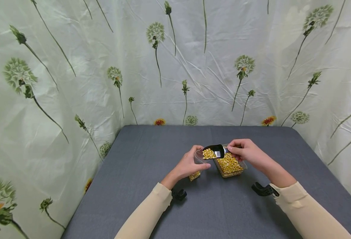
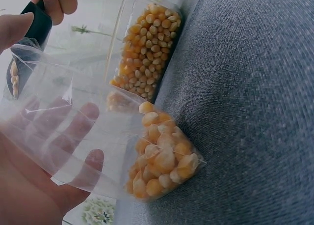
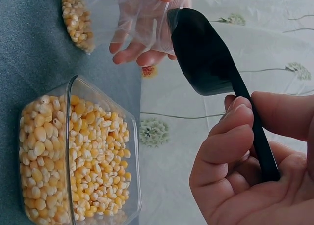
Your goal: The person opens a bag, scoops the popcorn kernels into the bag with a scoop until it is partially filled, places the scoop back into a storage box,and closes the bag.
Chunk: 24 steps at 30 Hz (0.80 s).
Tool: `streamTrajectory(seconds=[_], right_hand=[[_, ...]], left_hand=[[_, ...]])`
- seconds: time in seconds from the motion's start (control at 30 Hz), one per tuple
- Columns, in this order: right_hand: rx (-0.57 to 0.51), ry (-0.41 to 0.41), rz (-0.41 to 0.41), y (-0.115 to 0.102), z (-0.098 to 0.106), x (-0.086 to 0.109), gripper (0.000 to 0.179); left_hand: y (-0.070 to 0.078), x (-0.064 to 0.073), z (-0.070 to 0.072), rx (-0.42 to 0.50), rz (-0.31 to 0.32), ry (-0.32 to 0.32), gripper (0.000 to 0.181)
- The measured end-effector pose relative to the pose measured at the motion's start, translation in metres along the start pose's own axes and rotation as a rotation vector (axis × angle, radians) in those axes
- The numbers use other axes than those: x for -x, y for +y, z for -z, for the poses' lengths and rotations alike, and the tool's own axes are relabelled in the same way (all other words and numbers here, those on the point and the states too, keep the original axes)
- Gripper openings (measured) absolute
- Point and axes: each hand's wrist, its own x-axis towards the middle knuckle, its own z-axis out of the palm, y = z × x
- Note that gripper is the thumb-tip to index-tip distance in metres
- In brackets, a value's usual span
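My left hand point(image 1: 187, 165) holds a clear plastic bag point(image 2: 113, 131) around its upper part, with the bag's mouth spread. Corn kernels point(image 2: 162, 158) fill the bag's bottom, which hangs down at the tabletop. Between thumb and fingers, my right hand point(image 1: 248, 153) grips the handle of a black scoop point(image 3: 203, 53). Kernels lie in the scoop's bowl, and its front lip is at the bag's mouth. Below the scoop stands a clear rectangular container point(image 3: 70, 136), holding many more loose yellow kernels point(image 1: 229, 164).
A dark grey cloth covers the table point(image 1: 151, 159). Behind it hangs a pale curtain point(image 1: 139, 59) printed with dandelions. Black straps point(image 1: 265, 190) are worn at both wrists, next to cream sleeves point(image 1: 307, 209).
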Motion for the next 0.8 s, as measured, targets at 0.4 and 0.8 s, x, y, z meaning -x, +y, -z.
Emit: streamTrajectory(seconds=[0.4,0.8], right_hand=[[0.098,0.035,0.024,-0.01,-0.009,0.0,0.026],[0.25,0.123,0.069,-0.011,-0.019,-0.004,0.016]], left_hand=[[0.001,0.0,0.001,-0.012,0.01,-0.001,0.071],[0.001,-0.001,0.003,-0.013,0.027,0.004,0.068]])
